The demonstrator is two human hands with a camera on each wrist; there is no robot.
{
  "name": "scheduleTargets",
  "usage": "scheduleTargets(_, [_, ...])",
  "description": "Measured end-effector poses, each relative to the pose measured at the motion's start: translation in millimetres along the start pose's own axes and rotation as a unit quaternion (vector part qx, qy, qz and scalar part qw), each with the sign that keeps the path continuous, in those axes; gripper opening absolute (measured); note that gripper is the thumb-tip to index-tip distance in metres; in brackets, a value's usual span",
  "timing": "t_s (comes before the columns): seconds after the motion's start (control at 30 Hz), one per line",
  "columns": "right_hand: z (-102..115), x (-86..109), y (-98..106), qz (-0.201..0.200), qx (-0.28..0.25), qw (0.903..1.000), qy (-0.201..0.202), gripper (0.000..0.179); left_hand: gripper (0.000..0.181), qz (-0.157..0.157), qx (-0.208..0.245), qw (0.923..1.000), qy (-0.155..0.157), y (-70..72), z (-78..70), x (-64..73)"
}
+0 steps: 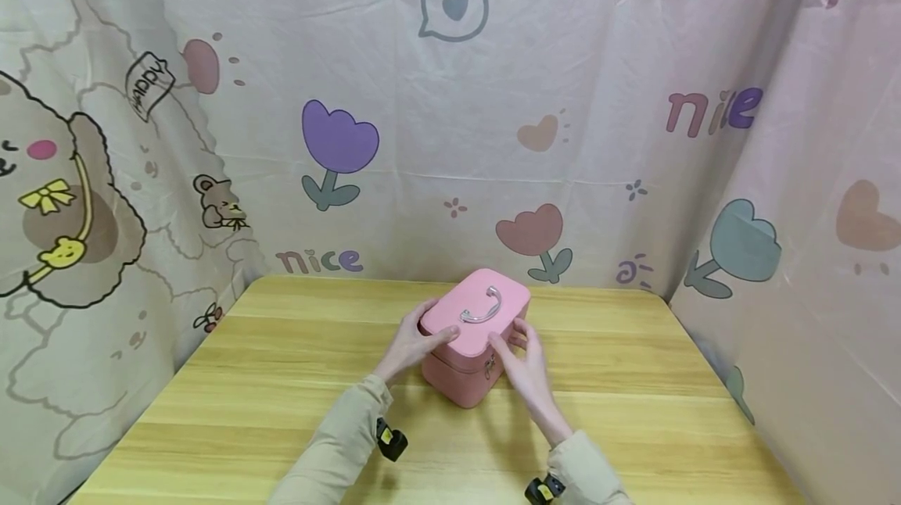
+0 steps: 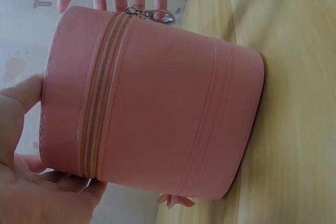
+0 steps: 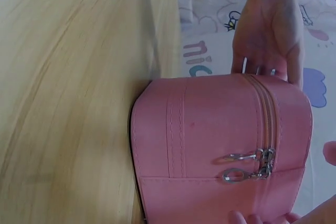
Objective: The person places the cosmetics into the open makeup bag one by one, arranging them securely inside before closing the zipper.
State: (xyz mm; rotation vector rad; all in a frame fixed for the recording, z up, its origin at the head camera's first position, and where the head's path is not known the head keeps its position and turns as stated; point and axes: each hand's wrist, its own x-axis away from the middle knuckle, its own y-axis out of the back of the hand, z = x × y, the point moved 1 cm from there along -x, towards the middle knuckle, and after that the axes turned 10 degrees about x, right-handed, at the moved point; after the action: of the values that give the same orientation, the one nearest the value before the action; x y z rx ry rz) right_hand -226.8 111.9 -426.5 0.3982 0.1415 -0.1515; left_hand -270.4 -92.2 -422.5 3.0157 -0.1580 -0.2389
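Note:
A pink box-shaped case (image 1: 464,329) with a silver handle (image 1: 486,308) on its lid stands upright on the table, its lid down. My left hand (image 1: 415,341) holds the lid's left side, thumb on the top edge and fingers along the side by the zipper (image 2: 100,98). At the near right side is my right hand (image 1: 524,360), its fingers against the case wall and its thumb by the lid's edge. Two silver zipper pulls (image 3: 239,166) hang close together near a corner. A small pink bow-like piece (image 2: 176,200) sticks out low on one side.
The wooden table (image 1: 281,380) reaches out around the case. A printed curtain (image 1: 422,98) hangs behind it and along both sides. Black devices are strapped at the left wrist (image 1: 390,441) and right wrist (image 1: 544,489), over beige sleeves.

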Motion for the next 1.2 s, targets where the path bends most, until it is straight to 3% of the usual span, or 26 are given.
scheduleTargets(0.27, [0.8, 2.2, -14.9, -0.022, 0.033, 0.9989, 0.025, 0.087, 0.079, 0.004, -0.008, 1.0000, 0.002, 2.5, 2.1, -1.2])
scheduleTargets(0.43, [-0.6, 1.5, -20.3, -0.030, 0.036, 0.9982, 0.036, 0.085, 0.064, 0.002, 0.005, 0.9997, -0.022, 3.5, 2.9, 1.1])
scheduleTargets(0.63, [-1.2, -4.9, -16.0, -0.012, 0.000, 0.9995, 0.030, 0.084, 0.045, -0.003, 0.025, 0.9987, -0.045, 4.0, 3.2, 3.7])
scheduleTargets(0.87, [-2.8, -8.0, -10.6, 0.000, -0.019, 0.9995, 0.024, 0.085, 0.039, -0.003, 0.067, 0.9966, -0.048, 6.1, 5.8, 8.2])
scheduleTargets(1.2, [-7.4, -14.7, -4.2, 0.048, -0.059, 0.9970, 0.014, 0.084, 0.039, -0.019, 0.050, 0.9976, -0.045, 5.7, 4.4, 21.6])
